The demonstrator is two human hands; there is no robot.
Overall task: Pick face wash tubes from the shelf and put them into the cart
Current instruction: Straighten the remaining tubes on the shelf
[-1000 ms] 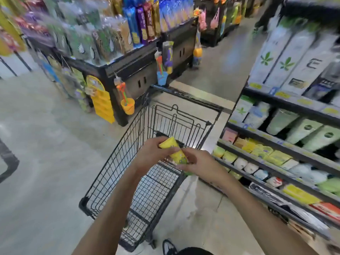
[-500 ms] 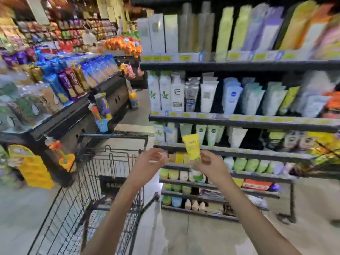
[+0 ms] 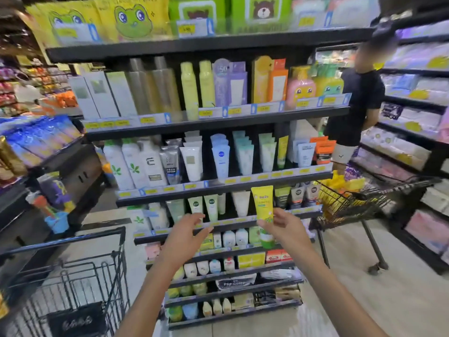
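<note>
My right hand [image 3: 283,227] pinches a yellow face wash tube [image 3: 263,210] with a green cap, held upright with the cap down in front of the shelf [image 3: 218,188]. My left hand [image 3: 189,229] hovers a little to its left, fingers spread and relaxed, holding nothing. Rows of white, blue and green tubes [image 3: 220,159] stand on the middle shelves. My black wire cart [image 3: 80,283] is at the lower left, well left of the tube; what lies in it is out of sight.
A person in a black shirt [image 3: 357,103] stands at the right behind another wire cart [image 3: 359,203] holding yellow goods. A dark display stand [image 3: 60,171] with snacks flanks the left. Tiled floor lies between the shelf and the right cart.
The view has swung up from the cart to the shelf. My left hand let go of the yellow tube; my right hand alone carries it, raised toward the shelf.
</note>
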